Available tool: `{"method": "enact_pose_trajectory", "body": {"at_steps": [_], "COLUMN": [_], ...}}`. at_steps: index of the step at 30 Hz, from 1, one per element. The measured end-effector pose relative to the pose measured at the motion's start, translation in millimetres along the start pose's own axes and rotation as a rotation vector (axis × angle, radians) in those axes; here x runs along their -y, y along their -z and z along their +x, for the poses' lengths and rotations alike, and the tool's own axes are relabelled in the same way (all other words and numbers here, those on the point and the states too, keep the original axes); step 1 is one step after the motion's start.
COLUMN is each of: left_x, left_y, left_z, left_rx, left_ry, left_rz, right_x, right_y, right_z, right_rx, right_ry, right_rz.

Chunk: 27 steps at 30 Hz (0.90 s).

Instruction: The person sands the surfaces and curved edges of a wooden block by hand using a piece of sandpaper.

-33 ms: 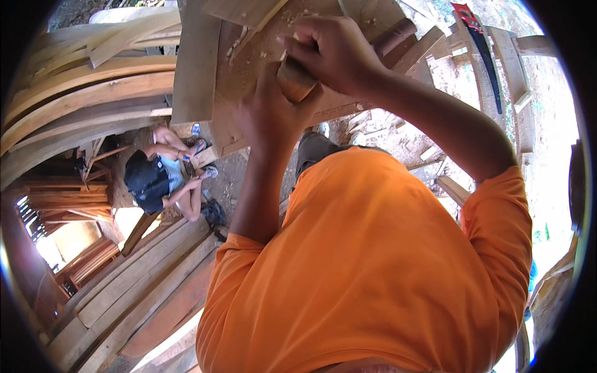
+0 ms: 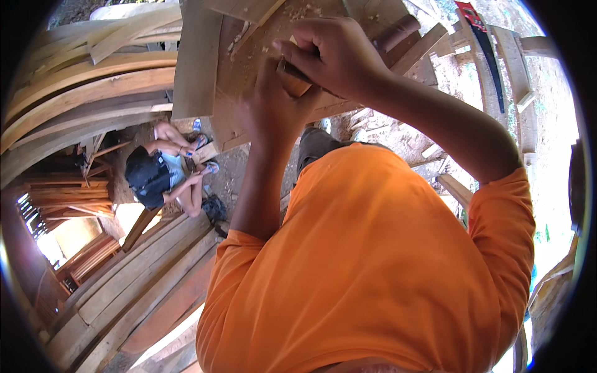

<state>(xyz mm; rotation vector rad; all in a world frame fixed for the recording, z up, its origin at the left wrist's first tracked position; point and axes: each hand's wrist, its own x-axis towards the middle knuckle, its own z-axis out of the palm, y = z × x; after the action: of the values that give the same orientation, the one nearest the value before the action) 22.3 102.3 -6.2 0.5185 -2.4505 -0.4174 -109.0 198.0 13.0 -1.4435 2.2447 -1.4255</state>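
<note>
Over a wooden workbench [image 2: 236,124], both my hands close around a small wood piece [image 2: 295,76]. My left hand [image 2: 277,102] grips it from the near left side, its fingers partly smeared by motion. My right hand [image 2: 333,53] is curled over its far right side, the thumb pointing left. Most of the piece is hidden between the hands, and whether it is a plain block or part of a tool I cannot tell. Pale wood shavings [image 2: 305,11] lie on the bench beyond.
A wide board [image 2: 198,62] lies at the bench's left. A brown cylindrical thing [image 2: 397,32] rests right of my hand. A red-handled handsaw [image 2: 485,53] lies on timbers farther right. Planks [image 2: 93,93] are stacked at left, where another person [image 2: 165,168] sits low.
The wood piece has tipped between my hands, so less of its near end shows. My right hand has shifted slightly left and down.
</note>
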Motion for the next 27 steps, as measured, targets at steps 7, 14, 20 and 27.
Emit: {"method": "enact_pose_trajectory", "body": {"at_steps": [7,14,20,27], "left_x": [-5.8,-3.6,3.5,-7.5], "left_y": [-3.8,-4.2,-7.4,-3.7], "left_z": [8.5,5.1,4.6,11.4], "left_rx": [-0.054,0.014,-0.031,-0.035], "left_ry": [0.013,0.04,0.005,0.003], "left_rz": [0.001,0.053,0.053,0.059], "right_x": [-64.6,-35.4,-14.3,-61.9], "right_y": [-11.2,-11.1,-5.1,-10.0], "right_z": [40.6,22.2,10.5,34.7], "right_rx": [-0.151,-0.083,-0.091,-0.1], "right_ry": [0.01,0.091,0.117,-0.057], "right_rz": [-0.002,0.064,0.036,0.038]}}
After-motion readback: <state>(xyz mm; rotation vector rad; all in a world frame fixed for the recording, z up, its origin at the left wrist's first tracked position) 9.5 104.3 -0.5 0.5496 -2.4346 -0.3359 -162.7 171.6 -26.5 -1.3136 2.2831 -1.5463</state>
